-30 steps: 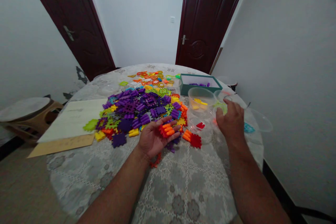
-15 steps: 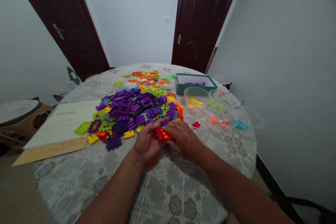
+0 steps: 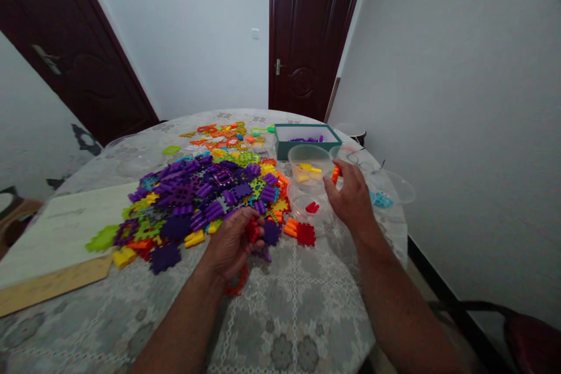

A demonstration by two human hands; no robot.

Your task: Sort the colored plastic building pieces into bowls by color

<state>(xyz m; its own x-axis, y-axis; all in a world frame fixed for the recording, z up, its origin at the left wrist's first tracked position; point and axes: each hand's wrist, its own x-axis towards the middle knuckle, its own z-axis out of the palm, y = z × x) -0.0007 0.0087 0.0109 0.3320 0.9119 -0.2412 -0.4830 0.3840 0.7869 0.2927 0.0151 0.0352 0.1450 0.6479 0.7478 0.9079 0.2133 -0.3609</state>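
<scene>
My left hand [image 3: 234, 239] is closed around a red building piece [image 3: 252, 230] at the near edge of the heap. Between the thumb and fingers of my right hand [image 3: 352, 194] is an orange connector piece [image 3: 335, 174], held above the clear tubs on the right. Beside that hand stands a clear plastic tub [image 3: 302, 158] with yellow pieces inside. Closer to me, another clear tub [image 3: 293, 201] holds red pieces [image 3: 312, 207]. A red square tile [image 3: 305, 234] lies on the table with an orange connector [image 3: 290, 227] against it.
A large heap of mostly purple building pieces [image 3: 188, 193] covers the table's middle. Behind the tubs is a green box [image 3: 283, 150] with purple pieces. Blue pieces [image 3: 381, 199] lie right of my right hand. Cardboard and pale sheets [image 3: 56, 216] lie at left.
My hands have separated. The right hand has moved right to the tubs with an orange connector, while the left keeps a red piece. The view has turned slightly right.
</scene>
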